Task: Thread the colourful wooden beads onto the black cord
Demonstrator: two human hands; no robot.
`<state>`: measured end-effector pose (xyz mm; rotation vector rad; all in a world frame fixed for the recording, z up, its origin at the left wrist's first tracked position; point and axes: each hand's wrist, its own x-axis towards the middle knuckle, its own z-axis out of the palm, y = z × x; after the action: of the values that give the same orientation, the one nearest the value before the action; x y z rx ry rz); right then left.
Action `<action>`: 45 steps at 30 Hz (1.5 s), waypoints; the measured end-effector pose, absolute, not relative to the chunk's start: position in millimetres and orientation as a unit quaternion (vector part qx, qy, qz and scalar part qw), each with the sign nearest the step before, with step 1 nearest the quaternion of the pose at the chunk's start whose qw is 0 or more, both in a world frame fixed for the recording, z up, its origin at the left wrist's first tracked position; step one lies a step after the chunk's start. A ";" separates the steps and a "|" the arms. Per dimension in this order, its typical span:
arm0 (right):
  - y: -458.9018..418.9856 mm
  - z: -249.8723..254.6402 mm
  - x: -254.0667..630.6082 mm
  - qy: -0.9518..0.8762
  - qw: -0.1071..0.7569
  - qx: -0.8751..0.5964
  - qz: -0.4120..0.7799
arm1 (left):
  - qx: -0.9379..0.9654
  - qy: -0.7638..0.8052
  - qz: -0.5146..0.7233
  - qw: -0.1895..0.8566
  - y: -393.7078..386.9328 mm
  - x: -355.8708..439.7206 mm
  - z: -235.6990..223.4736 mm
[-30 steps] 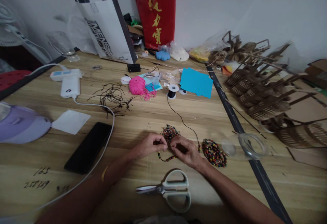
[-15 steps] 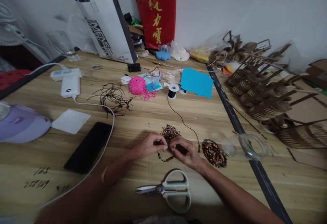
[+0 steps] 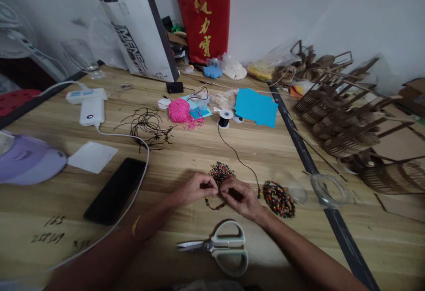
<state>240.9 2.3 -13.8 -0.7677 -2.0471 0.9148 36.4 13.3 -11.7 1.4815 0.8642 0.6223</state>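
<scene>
My left hand (image 3: 196,188) is closed in a pinch at the near side of a heap of small multicoloured beads (image 3: 221,171). From below its fingertips hangs a dark cord strung with beads (image 3: 215,207), which curves across and passes under my right hand (image 3: 243,197). My right hand pinches too, thumb and forefinger almost meeting the left fingertips; whatever lies in that pinch is too small to make out. Beyond it the cord emerges with more beads (image 3: 259,193) and runs up to a spool of black cord (image 3: 224,118). Scissors (image 3: 229,246) with pale handles lie nearest me.
Right of my right hand lies a coil of strung beads (image 3: 279,199), beside a clear round lid (image 3: 297,192). A phone (image 3: 114,191) and white cable are on the left. Farther back are cut black cords (image 3: 146,127), pink yarn (image 3: 178,110), blue sheets (image 3: 256,107) and woven baskets (image 3: 335,123).
</scene>
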 end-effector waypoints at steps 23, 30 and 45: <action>2.5 -11.6 239.2 -0.799 0.379 -0.282 0.372 | 0.679 0.375 0.253 0.578 14.6 34.7 -14.6; 1.9 -13.1 239.1 -0.797 0.378 -0.289 0.373 | 0.672 0.375 0.248 0.589 14.8 35.5 -12.5; 1.0 -9.3 239.9 -0.811 0.366 -0.274 0.364 | 0.639 0.358 0.271 0.624 13.8 36.0 -18.3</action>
<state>239.9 1.0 -9.3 -0.7043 -2.0857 0.9367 36.0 13.8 -18.3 1.4668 0.8223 0.6218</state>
